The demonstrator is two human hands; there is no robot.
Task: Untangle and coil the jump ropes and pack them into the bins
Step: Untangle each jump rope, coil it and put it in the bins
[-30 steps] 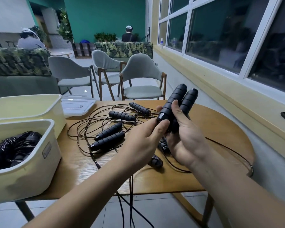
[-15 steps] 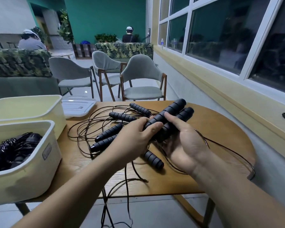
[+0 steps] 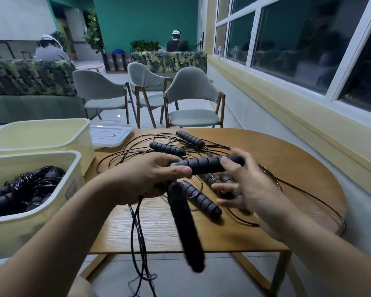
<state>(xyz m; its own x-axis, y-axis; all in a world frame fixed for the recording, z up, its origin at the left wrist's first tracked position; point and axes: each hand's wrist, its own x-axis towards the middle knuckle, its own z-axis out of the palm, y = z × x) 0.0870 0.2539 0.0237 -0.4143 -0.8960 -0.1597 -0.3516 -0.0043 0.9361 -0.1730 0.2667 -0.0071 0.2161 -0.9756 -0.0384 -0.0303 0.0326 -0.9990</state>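
Below the left hand [image 3: 141, 181], a blurred handle [image 3: 184, 228], cords [image 3: 137, 243] cut off

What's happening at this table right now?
A person is sorting jump ropes at a wooden table. The left hand grips one black handle held level, while a second handle dangles blurred beneath it and cords trail over the table edge. The right hand, fingers spread, touches that handle's far end. More handles lie on the table; the near bin already holds ropes.
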